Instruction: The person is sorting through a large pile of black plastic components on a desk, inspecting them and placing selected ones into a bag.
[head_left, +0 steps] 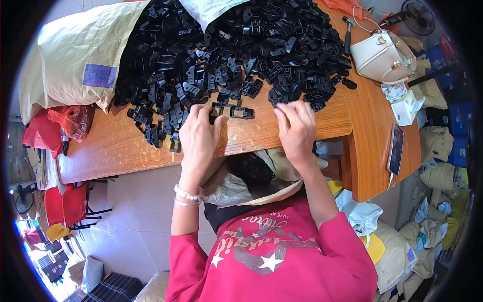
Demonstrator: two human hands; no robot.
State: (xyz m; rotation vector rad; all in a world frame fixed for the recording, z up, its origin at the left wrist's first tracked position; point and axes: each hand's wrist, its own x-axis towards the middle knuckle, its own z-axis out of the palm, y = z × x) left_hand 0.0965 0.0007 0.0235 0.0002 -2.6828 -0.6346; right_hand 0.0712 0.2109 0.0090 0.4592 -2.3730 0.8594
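A large heap of small black plastic parts (pixel 221 65) covers the far side of the wooden table (pixel 251 138). My left hand (pixel 197 133) is at the heap's near edge, its thumb and finger closed on a black plastic part (pixel 216 109). Just right of it, a black frame-shaped part (pixel 242 112) lies loose on the wood. My right hand (pixel 298 130) hovers over the table by the right portion of the heap, fingers curled together. Whatever might be between those fingertips is hidden. On my lap rests an open pale sack (pixel 226 190) with something black inside.
A big woven sack (pixel 80 55) spills parts from the left. Red plastic bags (pixel 70 122) sit beside it. To the right are a hammer (pixel 347 35), a white handbag (pixel 380 56), a tissue pack (pixel 406 108) and a phone (pixel 395 149) on a cable. A red chair (pixel 65 205) stands left.
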